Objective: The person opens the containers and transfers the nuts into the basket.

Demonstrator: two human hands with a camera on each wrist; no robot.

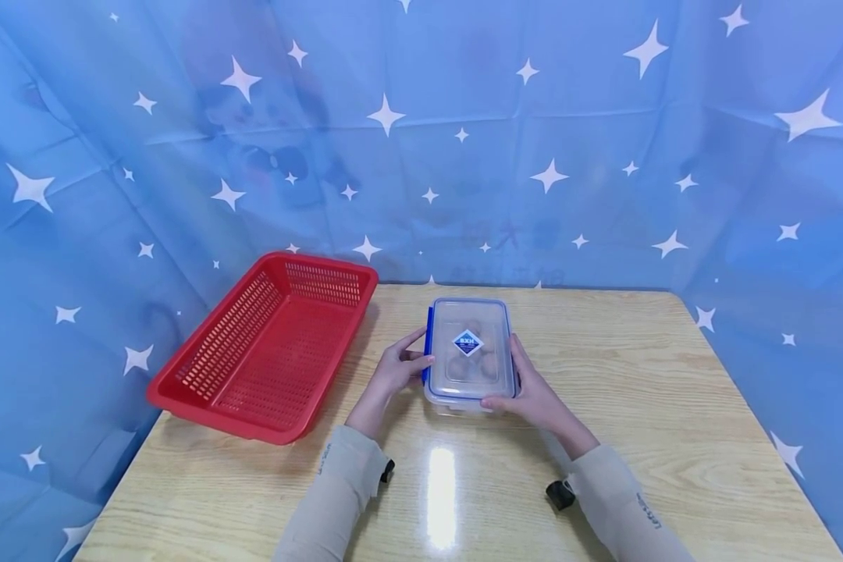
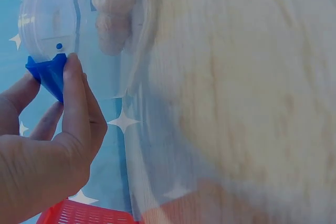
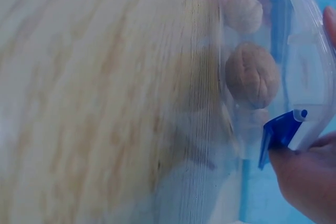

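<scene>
A clear plastic food container [image 1: 469,312] with a blue-edged lid and a diamond label sits on the table. Several walnuts [image 3: 252,75] show through its walls. At its left side my left hand [image 1: 393,368] pinches a blue latch [image 2: 50,72] between thumb and fingers; that latch stands out from the wall in the left wrist view. My right hand [image 1: 534,394] holds the near right corner, fingers along the right side and thumb at the front edge. In the right wrist view that thumb touches another blue latch [image 3: 281,129], which angles away from the wall.
A red plastic basket [image 1: 274,367] with perforated walls stands to the left of the container. The wooden table [image 1: 674,437] ends in front of a blue curtain [image 1: 464,195] with white stars.
</scene>
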